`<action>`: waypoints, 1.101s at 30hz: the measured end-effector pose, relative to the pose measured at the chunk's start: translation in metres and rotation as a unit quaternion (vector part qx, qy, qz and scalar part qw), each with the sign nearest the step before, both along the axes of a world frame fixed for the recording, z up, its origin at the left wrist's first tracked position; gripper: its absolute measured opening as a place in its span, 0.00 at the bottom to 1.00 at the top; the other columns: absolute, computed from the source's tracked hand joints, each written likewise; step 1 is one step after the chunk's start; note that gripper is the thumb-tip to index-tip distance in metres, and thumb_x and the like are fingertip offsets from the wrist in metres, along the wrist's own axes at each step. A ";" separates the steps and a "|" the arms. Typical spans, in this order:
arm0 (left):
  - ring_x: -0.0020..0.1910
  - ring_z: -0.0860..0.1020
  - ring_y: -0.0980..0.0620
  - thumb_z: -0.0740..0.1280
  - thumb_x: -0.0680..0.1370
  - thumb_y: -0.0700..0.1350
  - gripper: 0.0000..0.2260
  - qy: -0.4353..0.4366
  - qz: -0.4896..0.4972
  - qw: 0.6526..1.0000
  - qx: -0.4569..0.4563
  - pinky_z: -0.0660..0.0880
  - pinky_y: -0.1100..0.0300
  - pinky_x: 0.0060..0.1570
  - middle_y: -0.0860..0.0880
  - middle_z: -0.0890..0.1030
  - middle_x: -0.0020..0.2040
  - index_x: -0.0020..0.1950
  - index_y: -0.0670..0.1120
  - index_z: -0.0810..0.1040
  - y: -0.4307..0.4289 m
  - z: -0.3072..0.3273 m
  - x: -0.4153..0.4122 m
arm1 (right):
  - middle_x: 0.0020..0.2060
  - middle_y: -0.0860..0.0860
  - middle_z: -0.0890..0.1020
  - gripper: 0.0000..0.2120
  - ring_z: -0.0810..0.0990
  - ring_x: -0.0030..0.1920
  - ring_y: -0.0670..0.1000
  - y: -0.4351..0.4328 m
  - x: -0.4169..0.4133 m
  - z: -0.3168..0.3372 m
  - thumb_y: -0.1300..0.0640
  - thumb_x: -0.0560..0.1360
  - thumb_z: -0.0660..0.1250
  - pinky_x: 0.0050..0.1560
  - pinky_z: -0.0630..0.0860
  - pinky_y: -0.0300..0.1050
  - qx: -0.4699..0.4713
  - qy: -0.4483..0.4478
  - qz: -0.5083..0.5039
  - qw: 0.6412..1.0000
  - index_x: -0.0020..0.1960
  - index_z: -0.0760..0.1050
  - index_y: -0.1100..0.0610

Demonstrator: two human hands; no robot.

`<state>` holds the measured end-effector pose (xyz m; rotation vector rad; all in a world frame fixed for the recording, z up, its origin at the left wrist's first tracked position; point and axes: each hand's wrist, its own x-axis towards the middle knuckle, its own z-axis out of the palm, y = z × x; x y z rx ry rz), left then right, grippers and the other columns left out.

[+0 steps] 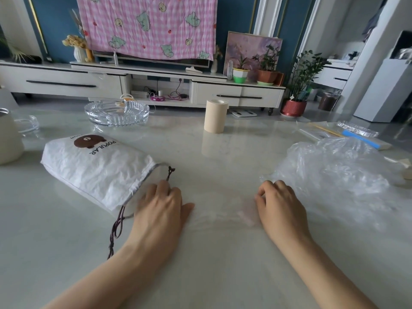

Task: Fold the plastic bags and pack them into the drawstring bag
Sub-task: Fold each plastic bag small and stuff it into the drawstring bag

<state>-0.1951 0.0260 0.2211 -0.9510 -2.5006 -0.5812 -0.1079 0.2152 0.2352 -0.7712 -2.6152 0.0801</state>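
A: What lies around the drawstring bag (93, 166)?

B: It is the landmark here: a white, crinkled, paper-like pouch printed with a brown bear face and the word POPULAR, lying on its side on the pale, glossy marble-look table (211, 264). Its gathered mouth points toward the person, and a dark braided cord (117, 228) trails from it over the tabletop.

A: And the hands?

B: The left hand (161, 208) rests palm down right at the bag's mouth, fingers curled, their tips touching the hem beside the cord's knot. Whether they pinch anything cannot be told. The right hand (281, 206) lies well to the right of the bag, knuckles up, fingers bent under, pressing a flat sheet of clear film (223, 210) that spreads thinly between the two hands.

A: Where are the plastic bags?

B: A rumpled, cloudy-clear heap of plastic bags (334, 172) sits far right of the drawstring bag, just beyond the right hand, its edge touching the fingertips.

A: Anything behind the bag?

B: A ribbed, round glass ashtray (117, 112) stands beyond it, and a beige cylindrical roll (215, 115) stands upright farther right of that. A cream rounded vessel (9, 141) sits to the bag's left.
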 end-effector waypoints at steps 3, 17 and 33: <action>0.34 0.71 0.48 0.69 0.74 0.52 0.16 -0.063 -0.020 0.994 0.087 0.68 0.57 0.33 0.52 0.70 0.33 0.31 0.49 0.68 -0.003 -0.001 0.000 | 0.43 0.56 0.77 0.06 0.75 0.45 0.58 0.007 0.002 -0.007 0.68 0.73 0.64 0.43 0.69 0.46 -0.052 0.113 0.069 0.990 0.45 0.77 0.60; 0.37 0.75 0.52 0.78 0.62 0.58 0.14 -0.599 -0.322 0.716 0.157 0.69 0.60 0.37 0.50 0.81 0.38 0.40 0.53 0.81 -0.022 0.041 0.004 | 0.59 0.51 0.80 0.42 0.77 0.61 0.51 -0.021 0.027 0.034 0.34 0.57 0.75 0.62 0.73 0.45 -0.656 -0.048 0.319 0.682 0.65 0.72 0.55; 0.42 0.80 0.48 0.67 0.75 0.49 0.19 -0.585 -0.158 0.717 0.344 0.77 0.58 0.42 0.36 0.82 0.49 0.53 0.33 0.78 0.001 0.027 0.043 | 0.38 0.57 0.83 0.06 0.81 0.41 0.52 -0.033 0.024 0.031 0.59 0.67 0.73 0.43 0.78 0.40 -0.691 0.085 0.246 0.674 0.40 0.78 0.60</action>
